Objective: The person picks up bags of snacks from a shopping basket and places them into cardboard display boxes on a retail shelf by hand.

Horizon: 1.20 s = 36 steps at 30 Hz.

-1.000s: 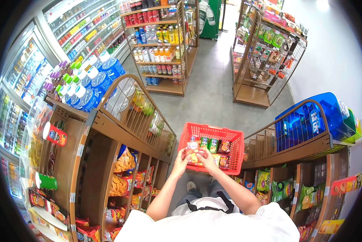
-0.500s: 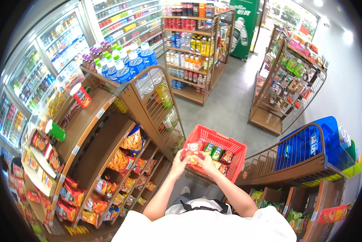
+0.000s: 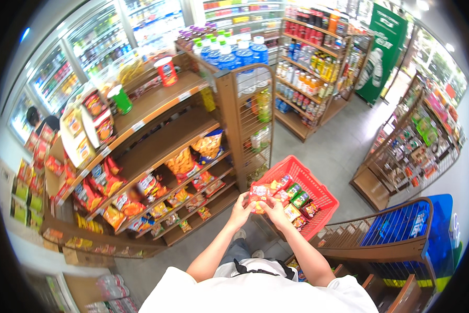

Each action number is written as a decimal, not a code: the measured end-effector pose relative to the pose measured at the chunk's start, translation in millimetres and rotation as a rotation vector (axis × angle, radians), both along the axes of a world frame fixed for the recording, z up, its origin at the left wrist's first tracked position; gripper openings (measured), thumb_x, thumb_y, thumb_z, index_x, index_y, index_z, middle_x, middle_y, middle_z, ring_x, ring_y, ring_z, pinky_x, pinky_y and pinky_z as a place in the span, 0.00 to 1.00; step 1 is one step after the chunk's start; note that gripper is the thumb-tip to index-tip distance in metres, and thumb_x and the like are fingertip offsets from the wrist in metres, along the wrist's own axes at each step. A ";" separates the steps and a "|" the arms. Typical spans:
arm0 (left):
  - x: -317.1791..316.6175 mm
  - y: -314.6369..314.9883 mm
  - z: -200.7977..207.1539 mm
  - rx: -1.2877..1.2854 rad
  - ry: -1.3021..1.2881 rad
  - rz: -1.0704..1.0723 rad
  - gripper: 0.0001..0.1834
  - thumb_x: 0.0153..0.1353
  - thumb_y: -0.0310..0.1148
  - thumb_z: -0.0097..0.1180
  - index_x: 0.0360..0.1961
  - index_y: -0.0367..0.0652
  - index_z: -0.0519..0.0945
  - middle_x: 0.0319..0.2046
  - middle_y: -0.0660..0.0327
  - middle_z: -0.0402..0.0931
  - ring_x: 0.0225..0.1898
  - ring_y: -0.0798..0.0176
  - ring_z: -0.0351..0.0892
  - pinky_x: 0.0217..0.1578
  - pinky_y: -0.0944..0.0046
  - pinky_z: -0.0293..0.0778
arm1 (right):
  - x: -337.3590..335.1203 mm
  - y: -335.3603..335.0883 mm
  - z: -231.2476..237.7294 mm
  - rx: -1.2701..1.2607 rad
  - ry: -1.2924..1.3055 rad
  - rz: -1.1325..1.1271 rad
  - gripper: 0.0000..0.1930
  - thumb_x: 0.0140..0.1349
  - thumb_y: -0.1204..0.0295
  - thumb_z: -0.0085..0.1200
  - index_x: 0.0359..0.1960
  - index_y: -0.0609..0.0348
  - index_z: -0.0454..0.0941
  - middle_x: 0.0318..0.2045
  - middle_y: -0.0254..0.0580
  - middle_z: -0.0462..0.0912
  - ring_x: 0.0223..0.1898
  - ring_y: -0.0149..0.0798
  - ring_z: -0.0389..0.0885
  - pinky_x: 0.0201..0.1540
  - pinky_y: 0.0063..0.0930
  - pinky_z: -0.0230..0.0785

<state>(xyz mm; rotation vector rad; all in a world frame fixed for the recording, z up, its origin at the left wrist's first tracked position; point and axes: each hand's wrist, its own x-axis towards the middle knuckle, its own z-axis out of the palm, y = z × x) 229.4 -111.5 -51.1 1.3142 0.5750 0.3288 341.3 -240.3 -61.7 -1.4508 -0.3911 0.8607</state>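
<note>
Both of my hands hold a small red snack bag upright in front of me. My left hand pinches its left side, and my right hand grips its right lower edge. Right behind the bag is a red plastic shopping basket, with several small snack packs inside. Among them are a green pack and a dark pack. What supports the basket is mostly hidden.
On my left stands a brown snack shelf with bagged chips and a red canister on top. Ahead is a drinks rack. A wire-sided rack stands at right. A person is at the far left.
My view has turned left, so the snack shelf, drinks rack and basket sit further right in the picture. Both hands still hold the red snack bag beside the basket.
</note>
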 end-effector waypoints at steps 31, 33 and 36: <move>-284.6 140.6 67.5 0.197 -0.128 0.577 0.28 0.68 0.29 0.55 0.67 0.41 0.61 0.56 0.52 0.73 0.58 0.60 0.73 0.59 0.61 0.71 | -234.7 220.4 89.5 0.187 -0.203 0.579 0.22 0.66 0.70 0.59 0.59 0.68 0.73 0.48 0.44 0.84 0.50 0.30 0.80 0.54 0.27 0.72; -296.5 160.9 101.8 0.195 -0.159 0.570 0.28 0.69 0.27 0.54 0.67 0.41 0.60 0.56 0.52 0.73 0.58 0.62 0.73 0.58 0.62 0.71 | -243.8 250.1 98.5 0.219 -0.331 0.572 0.23 0.66 0.68 0.59 0.58 0.69 0.73 0.47 0.46 0.85 0.49 0.31 0.81 0.54 0.28 0.72; -324.6 198.2 126.1 0.296 -0.203 0.601 0.28 0.69 0.27 0.54 0.67 0.41 0.60 0.55 0.53 0.74 0.56 0.63 0.73 0.56 0.63 0.72 | -278.1 280.1 147.4 0.251 -0.351 0.539 0.23 0.66 0.68 0.59 0.58 0.69 0.73 0.47 0.46 0.85 0.49 0.33 0.82 0.55 0.29 0.72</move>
